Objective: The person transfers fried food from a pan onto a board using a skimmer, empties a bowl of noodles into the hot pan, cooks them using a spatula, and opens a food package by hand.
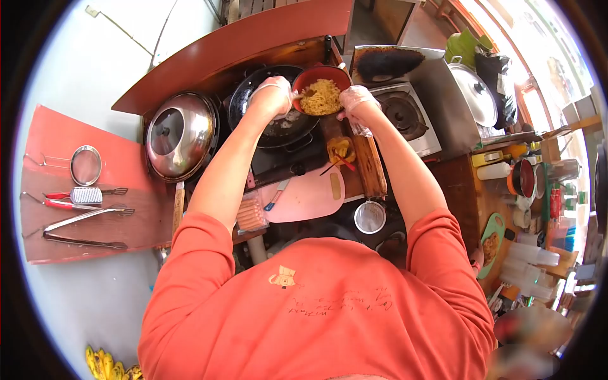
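"Red bowl (303,80), one, heaped with noodles (322,97), at the right edge of a dark wok (286,134). Who has it?"

"Two hands, both in clear gloves. Left hand (272,96) and right hand (358,106) close on opposite sides of the rim; the fingers underneath cannot be made out."

"Which step is in hand?"

"Handling the noodles at the wokside, I would judge. Whether they are bound for the wok or come out of it, I cannot tell."

"And the next move?"

"If they are bound for the wok, it would call for a low tilt well over the pan, both sides of the bowl kept steady so strands stay off the wooden edge."

"Count the rest, working outward."

"One wok, one burner (400,114) to the right, one pan under a domed lid (180,142) to the left. Nearer the body: one pink cutting board (316,201), one knife (277,194) lying on it, one pack of sausages (252,215) beside it, the sausages too tightly packed to number."

"Farther out?"

"Two strainers: one (370,217) below the pink board, another (85,166) on the red bench (63,142) at left, along with one grater (87,195). One green board (493,229) far right. Bananas (104,364) at lower left, cut off by the frame's edge, uncounted."
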The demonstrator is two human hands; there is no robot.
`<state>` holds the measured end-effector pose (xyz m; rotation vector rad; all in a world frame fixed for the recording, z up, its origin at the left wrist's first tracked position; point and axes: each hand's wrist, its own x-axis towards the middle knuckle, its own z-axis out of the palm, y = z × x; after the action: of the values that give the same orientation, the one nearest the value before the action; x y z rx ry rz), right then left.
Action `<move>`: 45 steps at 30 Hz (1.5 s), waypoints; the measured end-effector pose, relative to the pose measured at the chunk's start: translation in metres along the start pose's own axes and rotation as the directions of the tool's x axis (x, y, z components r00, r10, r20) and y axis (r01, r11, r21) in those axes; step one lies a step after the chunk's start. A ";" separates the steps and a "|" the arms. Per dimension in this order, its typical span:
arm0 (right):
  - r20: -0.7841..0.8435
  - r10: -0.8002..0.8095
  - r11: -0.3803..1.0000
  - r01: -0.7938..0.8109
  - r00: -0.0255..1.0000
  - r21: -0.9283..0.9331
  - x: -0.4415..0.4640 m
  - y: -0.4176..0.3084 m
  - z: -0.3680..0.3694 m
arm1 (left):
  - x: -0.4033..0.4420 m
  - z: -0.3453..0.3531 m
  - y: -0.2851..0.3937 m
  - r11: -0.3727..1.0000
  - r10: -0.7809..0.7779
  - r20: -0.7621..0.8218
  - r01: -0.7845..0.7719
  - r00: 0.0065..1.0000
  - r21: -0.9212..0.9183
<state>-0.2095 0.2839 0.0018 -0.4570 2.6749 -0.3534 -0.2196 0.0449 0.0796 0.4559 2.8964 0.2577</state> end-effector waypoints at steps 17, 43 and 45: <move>0.009 0.124 0.948 -0.115 0.992 -0.296 -0.028 -0.052 -0.041 | 0.009 0.012 -0.017 0.998 0.057 -0.136 -0.058 0.989 -0.001; -0.112 0.012 0.947 -0.047 0.994 -0.318 -0.022 -0.045 -0.030 | -0.041 -0.033 -0.005 0.967 0.207 -0.170 -0.175 0.963 0.186; -0.094 0.068 0.989 -0.080 0.993 -0.126 -0.019 -0.040 -0.026 | -0.035 -0.031 -0.016 0.960 0.275 -0.263 -0.248 0.925 0.130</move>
<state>-0.1935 0.2593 0.0440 -0.3869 2.8045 -0.1828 -0.1987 0.0143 0.1120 0.8958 3.1266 0.2414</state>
